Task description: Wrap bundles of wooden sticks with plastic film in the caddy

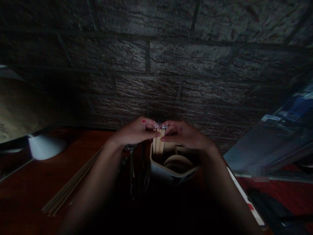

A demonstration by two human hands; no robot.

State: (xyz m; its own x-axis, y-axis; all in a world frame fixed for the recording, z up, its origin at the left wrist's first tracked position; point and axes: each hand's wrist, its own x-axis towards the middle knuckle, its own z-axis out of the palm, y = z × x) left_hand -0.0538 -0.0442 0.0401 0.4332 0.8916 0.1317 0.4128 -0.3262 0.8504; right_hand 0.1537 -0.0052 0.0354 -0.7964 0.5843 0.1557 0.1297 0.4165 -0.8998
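A bundle of pale wooden chopsticks (158, 147) stands upright, its lower ends inside a light-rimmed utensil box (168, 171). Clear, shiny plastic (159, 124) glints around the top of the bundle. My left hand (138, 130) pinches the upper end from the left, thumb in front. From the right, my right hand (184, 134) closes on the same end, its thumb also against the sticks. Both hands are closed, and some fingertips are hidden behind the bundle. A round, pale-rimmed object (179, 160) sits in the box beside the chopsticks.
Metal spoons (131, 153) lie left of the box. Several long thin sticks (70, 186) rest on the brown table (22, 192), with a white curved object (45, 147) farther left. A stone-block wall (161, 58) rises behind. A white-edged flat item (244, 195) is at the right.
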